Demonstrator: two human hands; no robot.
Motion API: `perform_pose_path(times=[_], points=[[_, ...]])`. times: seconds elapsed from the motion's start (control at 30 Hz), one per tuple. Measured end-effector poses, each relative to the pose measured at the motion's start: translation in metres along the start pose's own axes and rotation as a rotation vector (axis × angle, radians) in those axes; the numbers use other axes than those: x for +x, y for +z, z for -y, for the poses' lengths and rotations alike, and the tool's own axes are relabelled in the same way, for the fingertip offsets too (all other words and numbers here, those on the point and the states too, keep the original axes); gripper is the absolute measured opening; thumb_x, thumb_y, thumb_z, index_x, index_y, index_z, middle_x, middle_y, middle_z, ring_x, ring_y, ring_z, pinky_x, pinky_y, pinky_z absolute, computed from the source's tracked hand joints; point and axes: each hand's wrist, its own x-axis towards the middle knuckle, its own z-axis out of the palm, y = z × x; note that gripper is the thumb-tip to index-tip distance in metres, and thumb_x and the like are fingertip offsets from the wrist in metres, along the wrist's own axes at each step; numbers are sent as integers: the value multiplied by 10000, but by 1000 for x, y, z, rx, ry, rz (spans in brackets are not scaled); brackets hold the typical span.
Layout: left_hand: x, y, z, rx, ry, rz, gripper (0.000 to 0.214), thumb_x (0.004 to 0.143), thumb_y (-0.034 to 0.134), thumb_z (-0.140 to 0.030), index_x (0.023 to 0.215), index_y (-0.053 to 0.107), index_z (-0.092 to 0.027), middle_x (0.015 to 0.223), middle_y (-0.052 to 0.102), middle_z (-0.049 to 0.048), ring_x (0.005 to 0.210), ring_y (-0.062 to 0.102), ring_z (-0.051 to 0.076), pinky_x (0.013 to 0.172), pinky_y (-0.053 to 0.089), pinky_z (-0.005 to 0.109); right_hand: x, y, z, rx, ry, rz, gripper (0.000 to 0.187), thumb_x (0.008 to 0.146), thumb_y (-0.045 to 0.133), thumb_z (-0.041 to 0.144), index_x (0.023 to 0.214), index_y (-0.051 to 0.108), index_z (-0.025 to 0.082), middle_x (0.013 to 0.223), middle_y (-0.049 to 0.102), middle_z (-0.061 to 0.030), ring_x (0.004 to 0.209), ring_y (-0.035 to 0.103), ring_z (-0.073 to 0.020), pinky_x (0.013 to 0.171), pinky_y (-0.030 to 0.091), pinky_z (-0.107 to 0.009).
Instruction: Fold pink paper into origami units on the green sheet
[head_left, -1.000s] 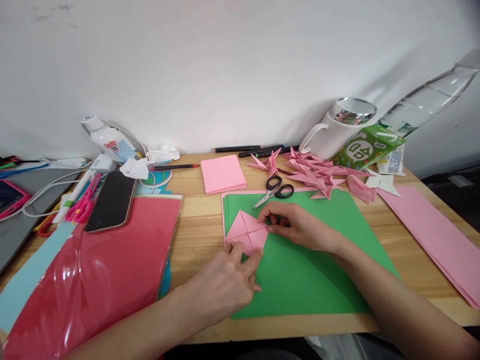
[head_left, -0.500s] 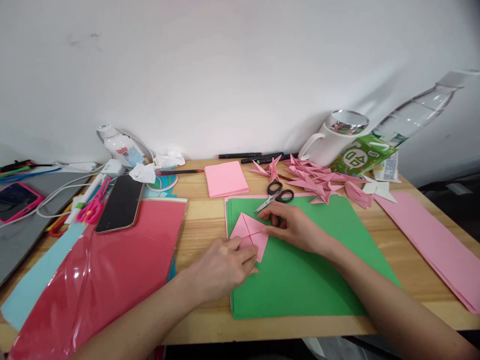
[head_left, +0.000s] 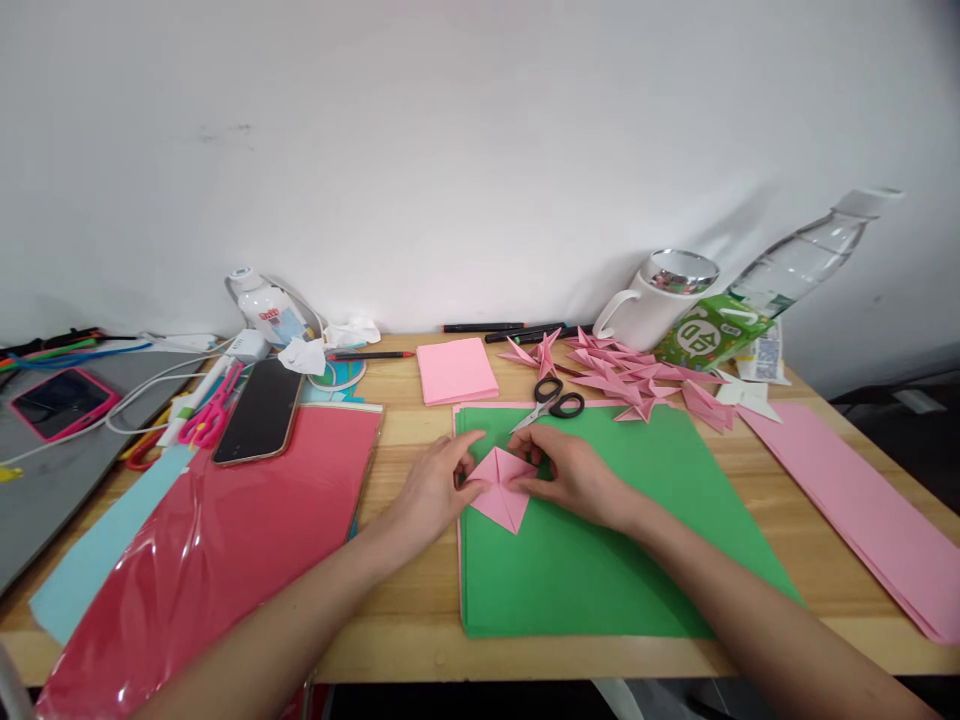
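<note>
Pink paper (head_left: pixel 501 497) tight in left hand (head_left: pixel 435 490) and right hand (head_left: pixel 576 477); scissors (head_left: pixel 553 400) just behind

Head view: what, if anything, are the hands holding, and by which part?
The folded pink paper, which lies on the green sheet. The left hand pinches its left corner and the right hand pinches its right corner.
</note>
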Motion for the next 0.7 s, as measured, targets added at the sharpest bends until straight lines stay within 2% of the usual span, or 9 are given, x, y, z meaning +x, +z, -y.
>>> perform_pose_path(times=[0.1, 0.17, 0.27, 0.37, 0.5, 0.6, 0.7], points=[[1, 0, -5, -278, -116, 9, 308, 745, 632, -220, 1043, 602, -149, 680, 559, -31, 609, 510, 100, 566, 420, 216, 1, 3, 1, 90, 4, 10, 223, 817, 603, 382, 798, 530, 172, 695, 505, 13, 617, 421, -116, 549, 340, -242], [2, -3, -10, -449, -193, 45, 217, 763, 613, -311, 892, 624, -137, 669, 573, -19, 567, 528, 96, 509, 411, 204, 2, 4, 2, 190, 23, 27, 311, 844, 547, 432, 685, 487, 172, 626, 428, 33, 573, 363, -103, 512, 292, -235], [2, -9, -16, -605, -286, 192, 331, 770, 579, -466, 722, 595, -139, 590, 581, -11, 435, 530, 103, 394, 383, 208, 4, 6, 5, 365, 81, 51, 403, 826, 533, 516, 635, 442, 173, 597, 368, 46, 544, 322, -90, 483, 253, -228], [2, -12, -19, -654, -323, 255, 415, 733, 590, -553, 660, 570, -145, 557, 607, 3, 393, 555, 124, 363, 398, 219, 5, 7, 6, 465, 114, 74, 440, 777, 578, 555, 619, 438, 169, 578, 345, 54, 523, 299, -78, 466, 223, -221], [1, -11, -15, -638, -351, 291, 422, 710, 627, -545, 599, 535, -148, 547, 615, 3, 415, 596, 135, 364, 398, 201, 5, 7, 4, 546, 128, 69, 436, 784, 561, 564, 646, 489, 157, 581, 373, 49, 519, 316, -74, 466, 233, -216], [1, -8, -13, -639, -371, 363, 422, 724, 618, -544, 620, 542, -142, 553, 627, 6, 423, 609, 133, 352, 357, 174, 5, 9, 1, 536, 157, 25, 440, 805, 534, 559, 634, 498, 155, 574, 407, 40, 515, 337, -77, 463, 256, -219], [1, -6, -11, -674, -380, 347, 421, 726, 618, -545, 649, 549, -137, 601, 659, 26, 436, 621, 133, 358, 369, 170, 5, 9, -1, 484, 184, -52, 436, 819, 525, 542, 617, 471, 159, 580, 420, 36, 519, 346, -77, 463, 267, -220]])
